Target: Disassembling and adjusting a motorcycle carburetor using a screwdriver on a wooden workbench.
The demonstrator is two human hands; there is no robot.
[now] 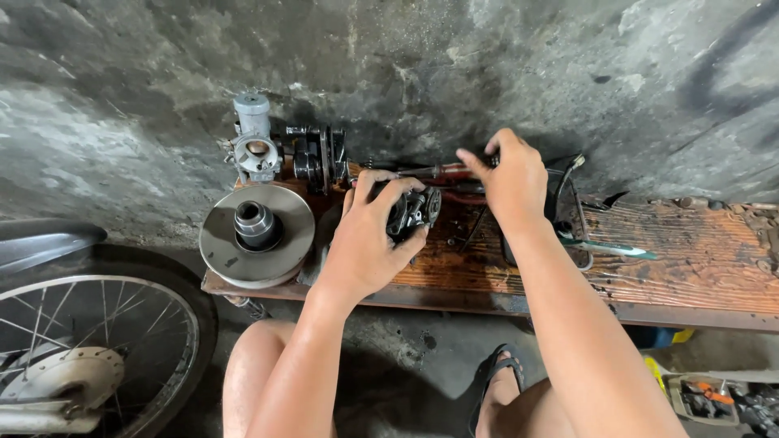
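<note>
My left hand (369,239) grips a dark, greasy metal engine part (414,211) resting on the oily wooden plank (673,251). My right hand (511,178) reaches to the back of the plank and closes on the handle of a red-handled tool (442,172) lying along the wall. Left of my hands stands a round metal pulley disc (219,243) with a hub in its middle. Behind it sit a grey carburettor (254,146) and a black clutch-like assembly (319,158).
A rough concrete wall (446,73) rises just behind the plank. A motorcycle wheel (89,341) with spokes is at the lower left. A green-handled tool (617,247) and wires lie on the plank at right. A box of tools (714,399) sits on the floor at lower right.
</note>
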